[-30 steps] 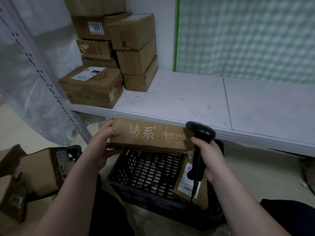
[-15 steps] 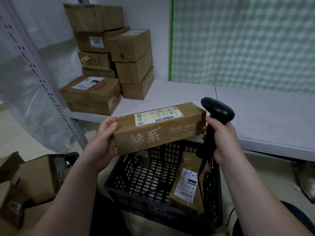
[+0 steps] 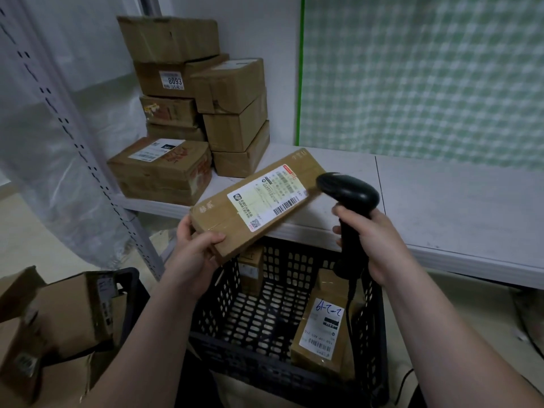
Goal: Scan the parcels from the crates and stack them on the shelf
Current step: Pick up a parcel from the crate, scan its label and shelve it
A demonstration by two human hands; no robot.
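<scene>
Parcel was held over the shelf edge and crate, long axis slanting up-right from the grip of the left hand on its near end. The right hand clenched the scanner, whose head was just beside the label.

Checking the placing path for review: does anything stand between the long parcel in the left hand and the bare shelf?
Nothing visible does. The long parcel, held by the left hand, hangs over the shelf edge; stacked boxes sit to its left, the scanner at its right end.
</scene>
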